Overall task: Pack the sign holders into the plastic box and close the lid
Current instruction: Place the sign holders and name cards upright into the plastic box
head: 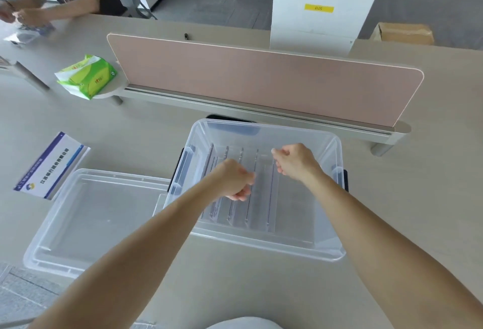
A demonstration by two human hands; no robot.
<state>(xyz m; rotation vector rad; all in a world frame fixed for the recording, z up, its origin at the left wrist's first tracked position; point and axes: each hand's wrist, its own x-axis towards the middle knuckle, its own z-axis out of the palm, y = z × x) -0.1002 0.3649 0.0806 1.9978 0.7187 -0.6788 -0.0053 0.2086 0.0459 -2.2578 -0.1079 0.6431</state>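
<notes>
Clear acrylic sign holders (251, 192) are stood in a row inside the plastic box (332, 250). The left hand (235, 182) and right hand (295, 162) are curled over them — grip cannot be confirmed. The stiff, slippery, scratch-prone panels are best taken by their top edges. The lid (86, 218) is left beside the box — unfitted.

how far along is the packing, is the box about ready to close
Partly done. Several clear sign holders already stand in a row inside the plastic box. Both hands, left hand and right hand, are over the box at the holders; what they grip is unclear. Left to do: one printed sign holder remains on the table, and the lid lies off, beside the box.
</notes>
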